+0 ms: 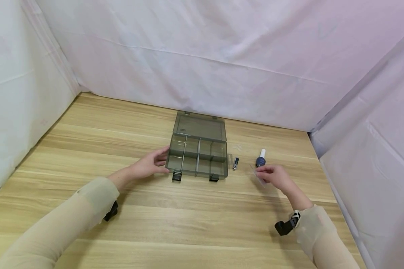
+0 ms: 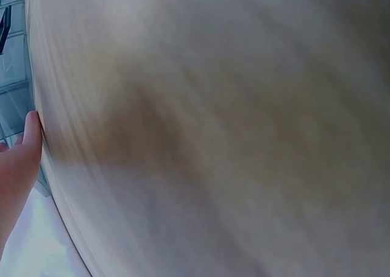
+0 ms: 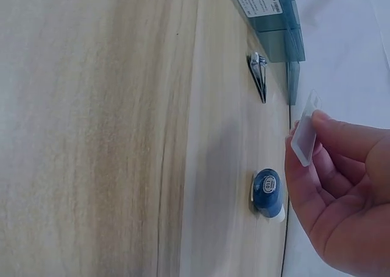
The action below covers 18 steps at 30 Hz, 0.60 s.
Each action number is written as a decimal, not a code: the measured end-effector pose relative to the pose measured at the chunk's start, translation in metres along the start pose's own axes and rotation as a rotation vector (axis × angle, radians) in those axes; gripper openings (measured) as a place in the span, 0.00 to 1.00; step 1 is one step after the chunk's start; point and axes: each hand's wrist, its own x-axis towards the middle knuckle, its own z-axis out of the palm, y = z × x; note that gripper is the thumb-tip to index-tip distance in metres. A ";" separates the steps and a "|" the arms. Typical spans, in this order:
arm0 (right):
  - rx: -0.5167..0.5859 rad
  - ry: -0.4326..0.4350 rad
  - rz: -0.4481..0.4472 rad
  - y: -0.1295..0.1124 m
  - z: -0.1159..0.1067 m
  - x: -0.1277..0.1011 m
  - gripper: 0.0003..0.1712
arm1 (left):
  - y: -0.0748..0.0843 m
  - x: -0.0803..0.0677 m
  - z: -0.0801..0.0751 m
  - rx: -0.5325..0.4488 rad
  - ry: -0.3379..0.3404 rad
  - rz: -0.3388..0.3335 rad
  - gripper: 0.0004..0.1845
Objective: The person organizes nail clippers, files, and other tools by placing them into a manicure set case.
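A smoky translucent compartment box (image 1: 196,173) stands on the table with its lid (image 1: 202,125) folded back. At its left side rests my left hand (image 1: 151,163), thumb near the front corner and the other fingers along the side wall; the left wrist view shows the thumb (image 2: 32,128) against the box. Between thumb and fingers my right hand (image 1: 274,176) pinches a thin, clear flat plastic piece (image 3: 304,137), held above the table. Just beyond that hand is a dark blue nail polish bottle (image 1: 260,161) with a white cap. Nail clippers (image 1: 235,163) lie right of the box.
Small clear pieces (image 1: 237,147) lie right of the box, hard to make out. A white printed label (image 3: 258,0) is on the box's side. White cloth walls (image 1: 188,74) enclose the wooden table (image 1: 175,220) at the back and both sides.
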 end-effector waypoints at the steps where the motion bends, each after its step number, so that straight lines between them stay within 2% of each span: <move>1: 0.012 -0.003 0.011 -0.001 0.000 0.000 0.19 | 0.000 0.000 0.000 -0.003 0.002 -0.003 0.49; 6: 0.067 -0.027 0.052 -0.003 -0.001 0.002 0.22 | 0.000 0.000 0.000 -0.002 0.002 0.000 0.49; 12: 0.141 -0.056 0.054 -0.005 -0.003 0.004 0.23 | 0.000 0.000 0.000 0.000 -0.002 -0.003 0.50; 18: 0.138 -0.077 0.059 -0.007 -0.004 0.008 0.23 | -0.001 0.000 -0.001 -0.010 0.000 -0.007 0.50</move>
